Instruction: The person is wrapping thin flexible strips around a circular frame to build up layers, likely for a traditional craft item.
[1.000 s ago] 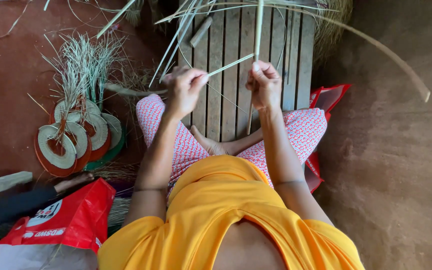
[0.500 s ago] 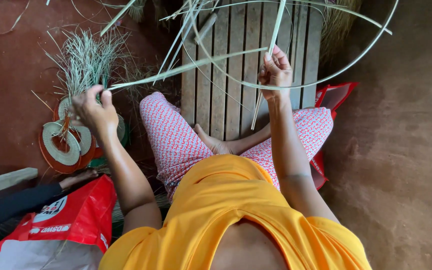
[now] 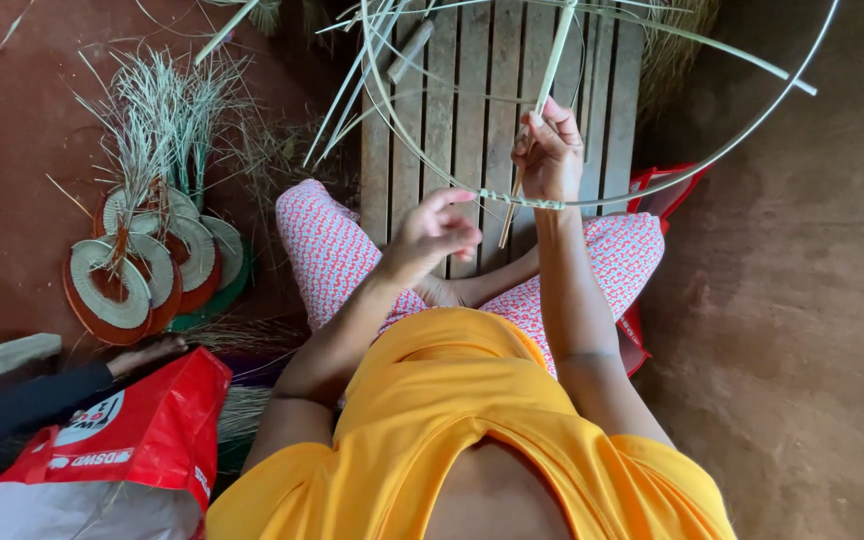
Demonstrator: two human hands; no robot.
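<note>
Fingers first: the left hand [image 3: 432, 232] has its fingers loosely curled and holding nothing, hovering just beside the bound joint [image 3: 522, 199] of the pale hoop [image 3: 742, 140]. On the right, the right hand [image 3: 549, 152] pinches an upright strip [image 3: 550, 68] against that hoop, above the slatted wooden surface [image 3: 472, 90]. The binding step looks to be in hand; the next move seems to call for the free fingers steadying the joint.
</note>
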